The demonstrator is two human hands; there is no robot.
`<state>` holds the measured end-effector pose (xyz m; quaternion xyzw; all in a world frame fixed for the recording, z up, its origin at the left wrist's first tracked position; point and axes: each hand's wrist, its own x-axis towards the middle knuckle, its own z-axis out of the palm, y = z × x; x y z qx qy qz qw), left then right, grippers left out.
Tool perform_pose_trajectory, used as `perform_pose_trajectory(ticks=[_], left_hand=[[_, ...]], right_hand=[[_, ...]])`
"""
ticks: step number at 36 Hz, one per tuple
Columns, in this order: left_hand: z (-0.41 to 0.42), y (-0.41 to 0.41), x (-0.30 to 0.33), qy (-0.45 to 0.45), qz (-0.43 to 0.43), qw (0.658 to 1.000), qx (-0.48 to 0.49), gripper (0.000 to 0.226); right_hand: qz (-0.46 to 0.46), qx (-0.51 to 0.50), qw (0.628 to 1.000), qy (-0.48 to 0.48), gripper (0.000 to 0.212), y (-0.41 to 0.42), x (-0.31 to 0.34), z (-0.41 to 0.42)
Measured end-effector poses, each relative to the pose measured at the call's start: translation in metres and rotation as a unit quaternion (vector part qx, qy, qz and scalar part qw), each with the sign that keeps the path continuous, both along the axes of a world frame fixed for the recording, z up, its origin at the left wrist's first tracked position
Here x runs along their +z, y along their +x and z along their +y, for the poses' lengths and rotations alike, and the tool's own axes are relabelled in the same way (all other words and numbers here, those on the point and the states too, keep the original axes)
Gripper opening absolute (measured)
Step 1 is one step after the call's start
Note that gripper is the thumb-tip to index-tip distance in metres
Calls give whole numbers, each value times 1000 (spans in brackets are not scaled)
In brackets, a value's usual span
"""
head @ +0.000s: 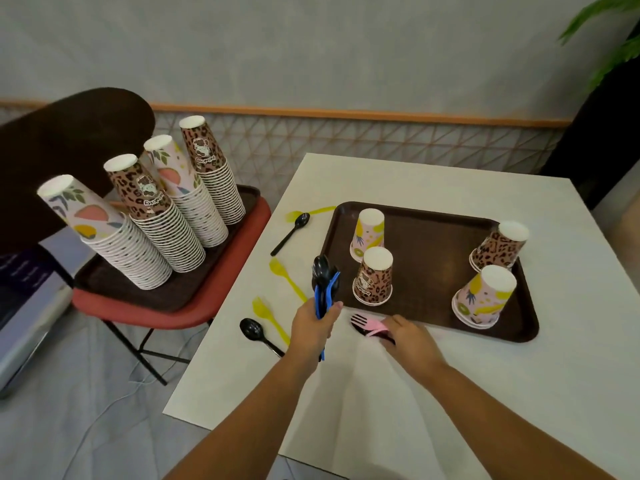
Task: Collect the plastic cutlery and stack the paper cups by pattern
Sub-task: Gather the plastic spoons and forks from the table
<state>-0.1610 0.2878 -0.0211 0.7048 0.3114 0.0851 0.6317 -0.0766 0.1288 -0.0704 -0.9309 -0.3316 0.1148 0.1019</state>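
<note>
Left hand (313, 327) curled around an upright bundle of black and blue cutlery (323, 289) above the white tabletop (398, 393), right hand (408, 336) with fingers pinching a pink fork (369, 323) beside the brown tray (433, 271), four upturned paper cups (373, 275) on it, yellow forks (285, 275) and black spoons (258, 332) loose at left

Dim even indoor light, soft shadows, wide-angle bending at edges, slight blur

Left hand (313, 323) grips cutlery bundle (323, 285); right hand (408, 336) pinches pink fork (369, 323).
</note>
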Motion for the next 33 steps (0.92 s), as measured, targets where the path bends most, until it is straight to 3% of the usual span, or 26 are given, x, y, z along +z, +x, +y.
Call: perform_pose_trajectory(ticks=[7,11,15,19,24,29,33], left_hand=[[3,-10,-7,1,-10,999,46,9],[7,-14,-3,-45,-12,996,71,10],[17,-24,-1,-73,-22,996,47,15],[34,-29,3,-84,-16,996,29,13],[60,-32,8,-84,-12,996,-7,25],[87,-34,10,-108,-29,992,-55,24],[110,-34,9,-152,-45,983,-97,28]], right_hand=[[89,20,993,73,32,-22,15,33],[147,-11,980,130,24,-30,36,62],[255,-68,932,248,25,-35,52,87],[351,-144,846,375,18,-44,57,112],[374,-222,782,446,20,-50,63,145],[411,-250,737,475,25,-59,68,175],[352,-315,762,443,13,-56,64,197]])
